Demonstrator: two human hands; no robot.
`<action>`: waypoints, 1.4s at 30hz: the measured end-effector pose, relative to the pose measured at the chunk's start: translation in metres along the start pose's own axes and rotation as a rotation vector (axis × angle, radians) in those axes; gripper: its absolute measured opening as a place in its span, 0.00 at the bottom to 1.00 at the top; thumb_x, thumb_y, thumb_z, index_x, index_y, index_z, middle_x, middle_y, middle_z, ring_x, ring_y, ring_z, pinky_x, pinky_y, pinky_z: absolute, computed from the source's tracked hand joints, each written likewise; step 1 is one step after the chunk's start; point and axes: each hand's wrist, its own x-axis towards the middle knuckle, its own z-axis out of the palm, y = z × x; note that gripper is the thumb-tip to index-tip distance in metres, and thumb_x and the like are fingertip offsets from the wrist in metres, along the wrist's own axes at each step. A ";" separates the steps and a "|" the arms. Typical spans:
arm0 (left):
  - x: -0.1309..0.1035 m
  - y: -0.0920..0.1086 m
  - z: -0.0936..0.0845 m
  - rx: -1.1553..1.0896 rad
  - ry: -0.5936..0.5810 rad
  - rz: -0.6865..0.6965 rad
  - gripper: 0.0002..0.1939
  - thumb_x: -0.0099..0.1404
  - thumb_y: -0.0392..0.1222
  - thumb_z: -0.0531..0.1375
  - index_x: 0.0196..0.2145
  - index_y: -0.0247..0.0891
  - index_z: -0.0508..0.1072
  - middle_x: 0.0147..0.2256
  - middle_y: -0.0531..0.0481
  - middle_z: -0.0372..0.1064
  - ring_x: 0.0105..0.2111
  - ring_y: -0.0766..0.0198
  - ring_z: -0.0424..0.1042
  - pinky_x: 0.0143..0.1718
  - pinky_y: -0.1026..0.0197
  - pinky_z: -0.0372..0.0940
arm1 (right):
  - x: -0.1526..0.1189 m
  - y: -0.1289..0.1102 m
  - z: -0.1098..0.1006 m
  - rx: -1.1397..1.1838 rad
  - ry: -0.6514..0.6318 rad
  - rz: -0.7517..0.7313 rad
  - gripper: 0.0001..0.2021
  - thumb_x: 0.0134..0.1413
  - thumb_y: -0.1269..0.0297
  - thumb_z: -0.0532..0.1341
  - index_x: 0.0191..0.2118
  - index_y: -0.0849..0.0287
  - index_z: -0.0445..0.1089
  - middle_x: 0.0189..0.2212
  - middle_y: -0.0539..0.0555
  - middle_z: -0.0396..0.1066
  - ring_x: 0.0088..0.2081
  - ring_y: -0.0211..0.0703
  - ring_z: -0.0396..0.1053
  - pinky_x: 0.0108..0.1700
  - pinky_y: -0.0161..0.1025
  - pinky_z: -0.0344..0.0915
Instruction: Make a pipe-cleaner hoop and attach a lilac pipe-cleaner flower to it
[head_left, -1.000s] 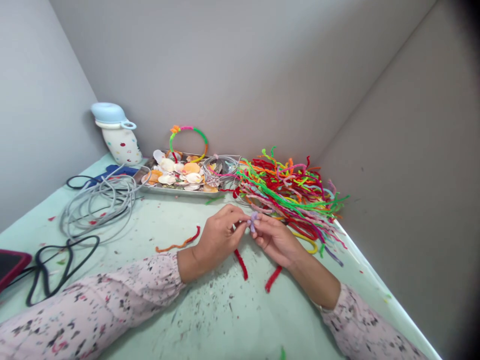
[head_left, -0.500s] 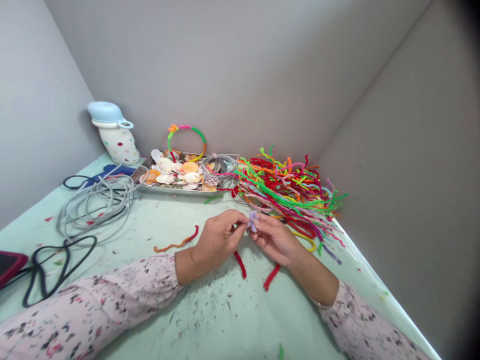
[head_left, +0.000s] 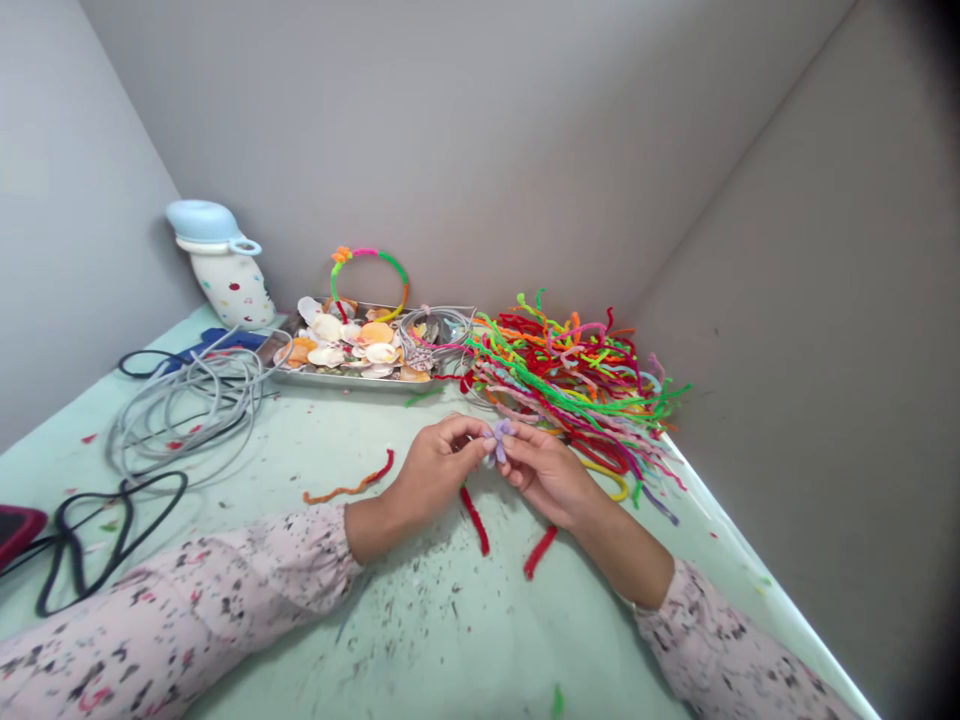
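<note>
Right now I am seeing the purple pipe-cleaner piece (head_left: 499,440) standing roughly upright, both grips, left hand (head_left: 435,475) and right hand (head_left: 551,472), pinching it above the table (head_left: 450,620).

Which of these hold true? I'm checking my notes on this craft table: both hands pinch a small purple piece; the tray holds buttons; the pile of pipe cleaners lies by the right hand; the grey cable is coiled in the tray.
1. Both hands, left hand and right hand, pinch the small purple pipe-cleaner piece: true.
2. The metal tray holds buttons: false, it holds seashells.
3. The pile of pipe cleaners lies by the right hand: true.
4. The grey cable is coiled in the tray: false, it lies on the table, left of the tray.
</note>
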 end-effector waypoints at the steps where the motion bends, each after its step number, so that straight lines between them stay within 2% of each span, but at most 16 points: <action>1: 0.001 -0.001 0.000 -0.043 -0.028 -0.024 0.07 0.61 0.42 0.60 0.32 0.36 0.74 0.27 0.51 0.68 0.26 0.67 0.63 0.28 0.66 0.56 | 0.000 0.000 0.000 -0.018 -0.002 -0.007 0.10 0.43 0.65 0.70 0.32 0.61 0.71 0.23 0.47 0.67 0.22 0.28 0.63 0.21 0.24 0.59; 6: 0.005 -0.007 -0.001 -0.230 -0.129 -0.176 0.11 0.58 0.46 0.63 0.31 0.34 0.73 0.22 0.55 0.62 0.20 0.72 0.55 0.22 0.67 0.49 | -0.002 -0.004 0.000 -0.148 -0.032 -0.070 0.11 0.45 0.61 0.69 0.32 0.61 0.71 0.23 0.48 0.68 0.23 0.30 0.63 0.23 0.27 0.59; 10: 0.005 -0.004 -0.003 -0.373 -0.220 -0.291 0.11 0.56 0.45 0.64 0.30 0.33 0.72 0.24 0.53 0.64 0.20 0.74 0.53 0.22 0.67 0.47 | -0.005 -0.010 -0.002 -0.304 -0.059 -0.132 0.11 0.47 0.60 0.68 0.34 0.60 0.72 0.24 0.48 0.68 0.24 0.32 0.64 0.24 0.29 0.61; 13: 0.005 0.000 -0.005 -0.452 -0.286 -0.384 0.11 0.54 0.42 0.66 0.31 0.32 0.73 0.25 0.52 0.64 0.20 0.75 0.53 0.21 0.68 0.46 | -0.008 -0.017 0.000 -0.437 -0.102 -0.156 0.10 0.48 0.59 0.66 0.32 0.59 0.72 0.23 0.47 0.68 0.23 0.32 0.64 0.24 0.30 0.61; 17: 0.007 0.000 -0.011 -0.475 -0.361 -0.487 0.09 0.52 0.38 0.66 0.29 0.31 0.74 0.23 0.52 0.63 0.19 0.76 0.54 0.20 0.68 0.45 | -0.013 -0.026 0.006 -0.559 -0.115 -0.111 0.10 0.46 0.58 0.67 0.28 0.60 0.71 0.21 0.46 0.67 0.20 0.31 0.62 0.23 0.30 0.61; 23: 0.011 -0.003 -0.020 -0.460 -0.510 -0.565 0.06 0.51 0.35 0.65 0.28 0.29 0.74 0.22 0.51 0.64 0.18 0.74 0.57 0.18 0.69 0.45 | -0.020 -0.030 0.014 -0.690 -0.137 -0.053 0.08 0.48 0.61 0.64 0.33 0.59 0.74 0.24 0.48 0.71 0.22 0.33 0.64 0.26 0.33 0.63; 26: 0.013 -0.004 -0.021 -0.478 -0.548 -0.603 0.05 0.50 0.33 0.65 0.27 0.29 0.75 0.20 0.51 0.64 0.17 0.74 0.57 0.17 0.70 0.46 | -0.021 -0.033 0.017 -0.772 -0.144 -0.052 0.07 0.49 0.62 0.62 0.34 0.59 0.74 0.24 0.48 0.70 0.22 0.33 0.63 0.25 0.33 0.63; 29: 0.013 -0.003 -0.016 -0.576 -0.463 -0.569 0.04 0.52 0.34 0.65 0.27 0.29 0.74 0.20 0.52 0.63 0.18 0.75 0.57 0.17 0.71 0.50 | -0.018 -0.037 0.016 -0.758 -0.096 -0.107 0.07 0.50 0.62 0.63 0.35 0.59 0.72 0.25 0.49 0.69 0.25 0.34 0.65 0.25 0.32 0.64; 32: 0.013 0.000 -0.009 -0.653 -0.318 -0.483 0.07 0.53 0.34 0.65 0.32 0.31 0.74 0.25 0.53 0.64 0.21 0.75 0.61 0.22 0.72 0.56 | -0.014 -0.037 0.008 -0.568 -0.052 -0.146 0.15 0.48 0.60 0.65 0.43 0.57 0.68 0.31 0.50 0.69 0.32 0.38 0.68 0.27 0.32 0.66; 34: 0.013 0.001 -0.007 -0.638 -0.271 -0.440 0.09 0.54 0.35 0.65 0.34 0.32 0.73 0.27 0.52 0.66 0.21 0.75 0.62 0.23 0.72 0.57 | -0.011 -0.033 0.002 -0.464 -0.032 -0.129 0.18 0.49 0.59 0.65 0.46 0.57 0.66 0.33 0.51 0.69 0.34 0.38 0.69 0.29 0.32 0.66; 39: 0.013 -0.004 -0.006 -0.526 -0.226 -0.403 0.10 0.56 0.38 0.64 0.35 0.32 0.69 0.27 0.52 0.66 0.21 0.75 0.61 0.22 0.71 0.55 | -0.004 -0.017 -0.003 -0.399 -0.023 -0.116 0.14 0.47 0.59 0.65 0.40 0.59 0.70 0.31 0.50 0.69 0.30 0.36 0.68 0.27 0.31 0.64; 42: 0.013 -0.010 -0.005 -0.417 -0.111 -0.321 0.13 0.56 0.39 0.64 0.38 0.35 0.67 0.26 0.54 0.64 0.20 0.74 0.60 0.22 0.70 0.54 | -0.001 -0.011 -0.001 -0.385 0.051 -0.147 0.12 0.46 0.60 0.66 0.37 0.59 0.70 0.30 0.49 0.68 0.28 0.35 0.67 0.24 0.30 0.63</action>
